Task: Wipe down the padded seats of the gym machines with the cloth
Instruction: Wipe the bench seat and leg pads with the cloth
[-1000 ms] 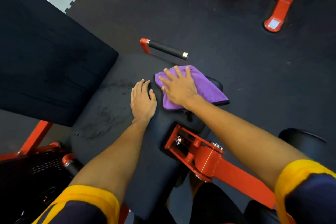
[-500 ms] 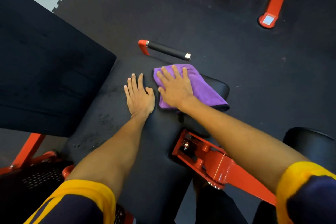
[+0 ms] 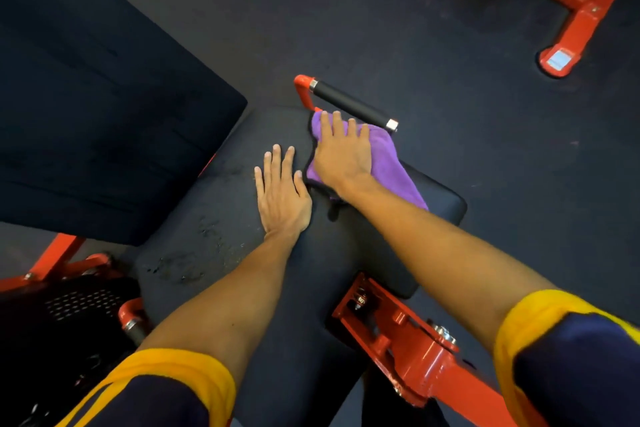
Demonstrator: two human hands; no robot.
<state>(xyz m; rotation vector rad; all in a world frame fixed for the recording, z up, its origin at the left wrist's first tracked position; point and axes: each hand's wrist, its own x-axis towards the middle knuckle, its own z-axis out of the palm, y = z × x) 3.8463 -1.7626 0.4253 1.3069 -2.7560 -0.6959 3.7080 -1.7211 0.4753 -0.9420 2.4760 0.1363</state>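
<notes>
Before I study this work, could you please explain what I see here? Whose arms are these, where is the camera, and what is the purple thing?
There is no robot here. The picture comes from one camera worn on a person's head, looking forward and down, so the two arms are that person's own. The black padded seat belongs to a gym machine with a red frame. A larger black pad is on the left, and a black grip handle sticks out at the seat's far edge. The left hand rests flat on the bare seat. The right hand presses a purple cloth onto the seat with straight fingers. Neither hand grips anything.
</notes>
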